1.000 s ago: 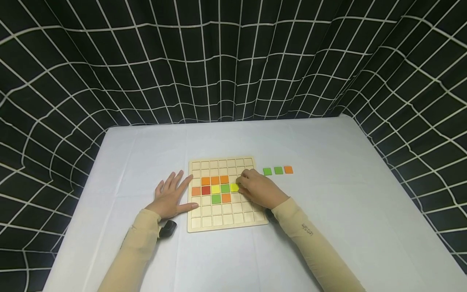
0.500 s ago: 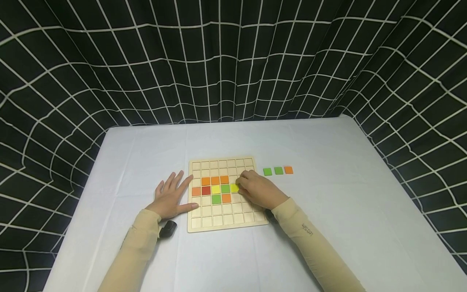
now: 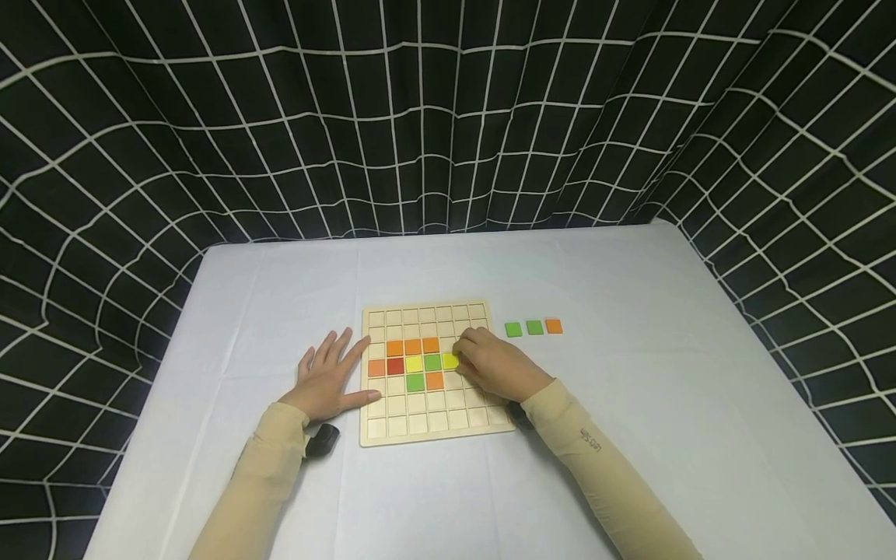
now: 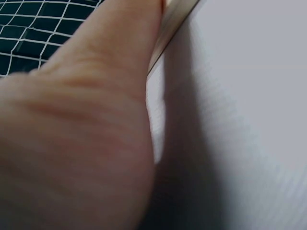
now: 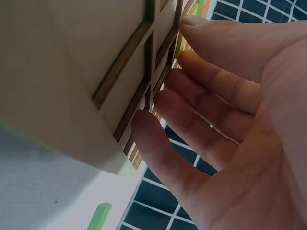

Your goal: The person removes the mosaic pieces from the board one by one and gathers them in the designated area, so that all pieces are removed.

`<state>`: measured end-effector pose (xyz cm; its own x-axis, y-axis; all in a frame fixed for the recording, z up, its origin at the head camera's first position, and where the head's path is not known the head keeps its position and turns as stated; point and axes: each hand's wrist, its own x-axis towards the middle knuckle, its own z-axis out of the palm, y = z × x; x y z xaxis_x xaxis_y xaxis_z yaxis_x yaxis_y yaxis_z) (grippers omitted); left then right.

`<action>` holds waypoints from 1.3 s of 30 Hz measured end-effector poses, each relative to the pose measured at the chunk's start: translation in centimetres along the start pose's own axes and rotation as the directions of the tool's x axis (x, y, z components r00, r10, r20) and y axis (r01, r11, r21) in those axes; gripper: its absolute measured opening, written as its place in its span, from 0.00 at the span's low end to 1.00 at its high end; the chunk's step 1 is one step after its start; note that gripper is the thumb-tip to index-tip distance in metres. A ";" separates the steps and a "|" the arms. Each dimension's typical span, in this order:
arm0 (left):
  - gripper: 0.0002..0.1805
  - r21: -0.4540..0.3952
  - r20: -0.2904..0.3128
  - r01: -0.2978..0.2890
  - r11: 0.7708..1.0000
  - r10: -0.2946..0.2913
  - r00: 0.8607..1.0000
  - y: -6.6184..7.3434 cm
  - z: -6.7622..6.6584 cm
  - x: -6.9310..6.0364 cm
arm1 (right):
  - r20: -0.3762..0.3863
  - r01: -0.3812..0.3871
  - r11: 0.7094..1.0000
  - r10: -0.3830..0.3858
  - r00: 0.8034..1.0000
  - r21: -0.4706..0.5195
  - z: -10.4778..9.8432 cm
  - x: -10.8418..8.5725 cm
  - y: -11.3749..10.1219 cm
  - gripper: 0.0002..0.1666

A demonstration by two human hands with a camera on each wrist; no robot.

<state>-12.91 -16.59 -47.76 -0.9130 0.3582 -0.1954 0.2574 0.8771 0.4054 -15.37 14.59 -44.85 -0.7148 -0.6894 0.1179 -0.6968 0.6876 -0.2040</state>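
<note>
A wooden grid board [image 3: 437, 422] lies flat in the middle of the table. My left hand [image 3: 323, 387] is spread at its left side, with the thumb and index fingertip over the board's edge. My right hand [image 3: 501, 364] reaches in from the right, thumb and index finger pinching a yellow square tile [image 3: 449, 361] that sits in the grid beside a green tile [image 3: 432, 362]. In the right wrist view, the thumb and index fingertip meet at a sliver of yellow [image 5: 180, 45]. Orange, red, yellow and green tiles occupy several nearby cells, such as a red tile [image 3: 395, 365].
To the right of the board, two green tiles, one nearer the board [image 3: 513, 330] and one farther [image 3: 535, 327], and an orange tile [image 3: 554, 327] lie in a row. White cloth [image 3: 630, 311] covers the table. A black curtain [image 3: 420, 140] with white grid lines surrounds it.
</note>
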 end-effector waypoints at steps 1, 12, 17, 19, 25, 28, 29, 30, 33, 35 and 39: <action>0.53 0.000 0.001 0.001 1.000 -0.001 1.000 0.0 0.0 0.0 | 0.005 -0.004 1.000 0.004 1.000 0.002 0.0 0.0 0.0 0.11; 0.52 -0.001 0.010 0.006 1.000 -0.006 1.000 0.3 -0.4 -0.2 | 0.039 -0.056 0.996 0.053 0.998 0.065 -0.1 0.2 -0.2 0.13; 0.53 -0.010 0.002 0.002 1.000 -0.002 1.000 0.2 -0.3 -0.2 | 0.067 -0.096 0.989 0.089 0.994 0.112 -0.2 0.3 -0.3 0.16; 0.53 -0.016 -0.007 -0.004 1.000 0.004 1.000 0.1 -0.2 -0.1 | 0.070 -0.094 0.989 0.086 0.994 0.116 -0.2 0.3 -0.3 0.18; 0.52 -0.021 -0.012 -0.008 1.000 0.008 1.000 0.2 -0.2 -0.1 | 0.020 -0.015 0.996 0.013 1.000 0.090 -0.1 0.2 -0.2 0.14; 0.52 -0.017 -0.007 -0.006 1.000 0.006 1.000 0.2 -0.4 -0.1 | -0.010 0.012 0.996 -0.011 1.000 0.088 -0.1 0.1 -0.2 0.12; 0.52 -0.015 -0.006 -0.006 1.000 0.006 1.000 0.2 -0.4 -0.1 | -0.014 0.015 0.996 -0.014 1.000 0.086 -0.1 0.1 -0.2 0.12; 0.52 -0.016 -0.007 -0.008 1.000 0.007 1.000 0.3 -0.4 -0.2 | -0.013 0.015 0.996 -0.013 1.000 0.083 -0.1 0.1 -0.2 0.11; 0.52 -0.022 -0.017 -0.014 1.000 0.013 1.000 0.3 -0.4 -0.2 | -0.003 0.008 0.996 -0.008 1.000 0.090 -0.2 0.1 -0.3 0.12; 0.52 -0.027 -0.022 -0.016 1.000 0.015 1.000 0.3 -0.4 -0.2 | 0.007 0.005 0.995 -0.005 1.000 0.099 -0.2 0.1 -0.3 0.12; 0.52 -0.026 -0.023 -0.016 1.000 0.016 1.000 0.3 -0.4 -0.2 | 0.008 0.008 0.993 -0.009 1.000 0.117 -0.4 0.1 -0.1 0.14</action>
<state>-12.75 -16.57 -47.29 -0.9158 0.3645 -0.1686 0.2638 0.8626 0.4317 -15.41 14.58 -44.39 -0.7081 -0.6971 0.1122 -0.6906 0.6507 -0.3156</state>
